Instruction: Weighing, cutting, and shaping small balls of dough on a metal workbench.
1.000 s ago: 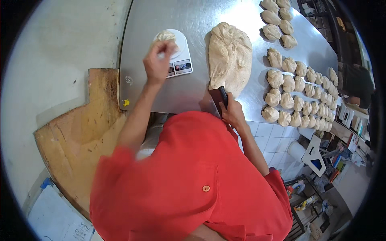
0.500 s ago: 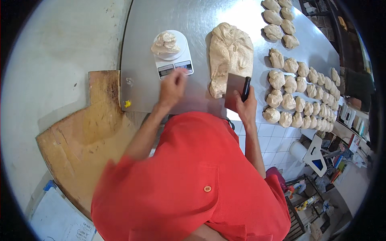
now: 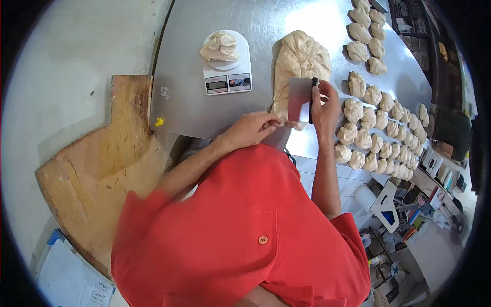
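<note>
My right hand (image 3: 327, 110) grips the black handle of a dough scraper (image 3: 300, 100), its broad metal blade over the near part of the large dough mass (image 3: 302, 56). My left hand (image 3: 250, 129) is closed at the fingertips on the near end of that dough, just left of the blade. The blade covers part of the dough beneath it. To the left, a white kitchen scale (image 3: 228, 83) bears a lump of dough (image 3: 220, 47) on its round platform.
Rows of dough pieces (image 3: 367, 117) cover the right side of the metal table (image 3: 194, 112). A yellow scrap (image 3: 159, 122) lies at the table's left edge, beside a wooden board (image 3: 102, 158) along the wall. Right of the table stands a cluttered shelf (image 3: 381, 256).
My left hand has moved from the scale's front to the right, onto the near end of the dough. My right hand has shifted slightly up and right, the scraper now more upright.
</note>
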A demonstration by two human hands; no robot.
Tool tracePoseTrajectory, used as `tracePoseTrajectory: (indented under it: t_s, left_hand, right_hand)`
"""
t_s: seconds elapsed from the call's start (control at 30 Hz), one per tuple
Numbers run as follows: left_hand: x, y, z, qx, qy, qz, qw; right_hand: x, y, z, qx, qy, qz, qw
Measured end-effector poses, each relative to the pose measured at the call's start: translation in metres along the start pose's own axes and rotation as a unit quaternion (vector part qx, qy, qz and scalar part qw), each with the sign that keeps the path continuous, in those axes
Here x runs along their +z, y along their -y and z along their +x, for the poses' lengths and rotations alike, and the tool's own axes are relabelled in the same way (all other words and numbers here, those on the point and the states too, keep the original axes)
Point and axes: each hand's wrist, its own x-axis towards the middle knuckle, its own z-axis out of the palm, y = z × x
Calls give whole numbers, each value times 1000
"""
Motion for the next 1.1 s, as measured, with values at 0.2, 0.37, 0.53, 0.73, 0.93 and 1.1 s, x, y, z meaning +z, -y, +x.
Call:
tracePoseTrajectory:
  t_s: [0.2, 0.37, 0.53, 0.73, 0.93, 1.1]
  left_hand:
    - [-2, 14, -5, 25, 17, 54, 998]
    - [-37, 4, -2, -4, -32, 89, 996]
    - [-130, -3, 63, 192, -409, 274, 849]
    - [-159, 74, 88, 174, -339, 391, 837]
    - [-149, 75, 95, 142, -329, 406, 841]
    - [-148, 54, 93, 161, -311, 265, 899]
  right_hand:
    - [51, 37, -1, -59, 128, 47, 989]
    - [109, 55, 8, -80, 180, 51, 979]
    - [159, 73, 39, -233, 46, -19, 971]
    - [123, 112, 75, -41, 415, -57, 907]
    - [25, 58, 70, 231, 253, 423, 839]
    - [13, -5, 75, -128, -87, -171, 973]
